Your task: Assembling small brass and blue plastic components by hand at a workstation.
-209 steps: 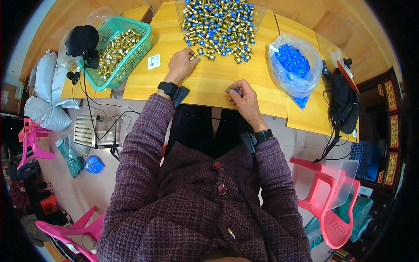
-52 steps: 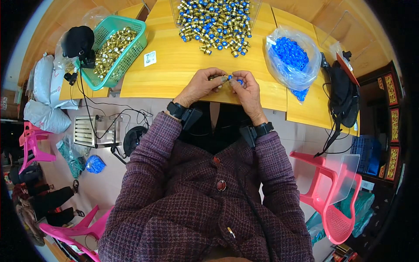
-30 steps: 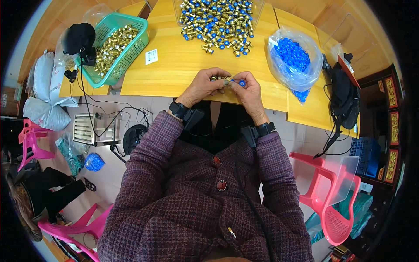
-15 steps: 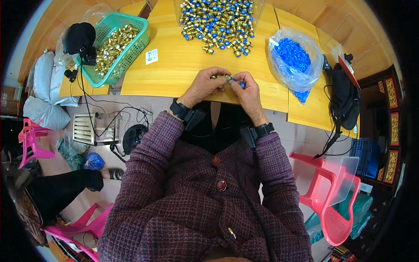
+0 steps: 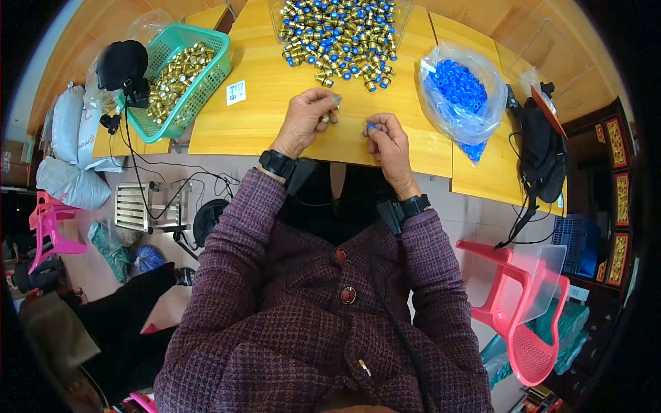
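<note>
At the near edge of the yellow table (image 5: 241, 131): your two hands, apart, each with small parts.
Your left hand (image 5: 305, 118), curled, thumb against forefinger, gripping brass fittings (image 5: 326, 118) partly hidden by the fingers, count not clear; your right hand (image 5: 390, 143), to its right, fingers folded, pinching a blue cap (image 5: 371, 126) at the fingertips; far centre, beyond both, one heap of blue-ended brass fittings (image 5: 337, 38), partly in a clear tray (image 5: 409, 22), spilling over its near side; far left, one green basket (image 5: 206, 89) of brass pieces (image 5: 180, 76), a white label (image 5: 236, 92) just right of it; right, one clear plastic bag (image 5: 451, 125) of loose blue caps (image 5: 460, 84).
</note>
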Demonstrator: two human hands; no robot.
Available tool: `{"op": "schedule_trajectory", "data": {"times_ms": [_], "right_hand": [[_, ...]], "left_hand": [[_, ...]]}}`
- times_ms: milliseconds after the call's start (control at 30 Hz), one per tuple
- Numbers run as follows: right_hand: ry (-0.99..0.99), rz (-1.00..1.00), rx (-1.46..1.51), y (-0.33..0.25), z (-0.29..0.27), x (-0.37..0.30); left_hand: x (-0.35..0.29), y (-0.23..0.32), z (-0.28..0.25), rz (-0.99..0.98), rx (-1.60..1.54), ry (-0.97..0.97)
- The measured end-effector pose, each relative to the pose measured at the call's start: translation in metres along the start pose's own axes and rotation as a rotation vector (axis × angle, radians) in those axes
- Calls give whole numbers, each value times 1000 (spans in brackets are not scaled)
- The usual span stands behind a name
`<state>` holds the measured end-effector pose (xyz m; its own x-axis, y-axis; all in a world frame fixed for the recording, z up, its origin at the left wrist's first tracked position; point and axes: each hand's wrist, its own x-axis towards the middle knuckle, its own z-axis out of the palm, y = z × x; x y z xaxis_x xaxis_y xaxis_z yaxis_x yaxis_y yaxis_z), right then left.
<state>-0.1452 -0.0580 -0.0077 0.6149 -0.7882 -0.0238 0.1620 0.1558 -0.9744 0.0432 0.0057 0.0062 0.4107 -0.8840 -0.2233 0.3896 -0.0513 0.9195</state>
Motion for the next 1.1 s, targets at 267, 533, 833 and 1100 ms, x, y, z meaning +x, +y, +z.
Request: {"op": "schedule_trajectory", "data": {"times_ms": [267, 533, 833, 1100], "right_hand": [[-32, 25, -31, 2, -2, 0], [-17, 21, 11, 4, -2, 0], [-45, 4, 2, 10, -4, 3], [-6, -30, -54, 6, 2, 1]], "left_hand": [[41, 4, -25, 423, 899, 229], [54, 4, -25, 518, 1214, 289], [49, 6, -14, 488, 1329, 205], [29, -8, -17, 580, 1028, -23]]}}
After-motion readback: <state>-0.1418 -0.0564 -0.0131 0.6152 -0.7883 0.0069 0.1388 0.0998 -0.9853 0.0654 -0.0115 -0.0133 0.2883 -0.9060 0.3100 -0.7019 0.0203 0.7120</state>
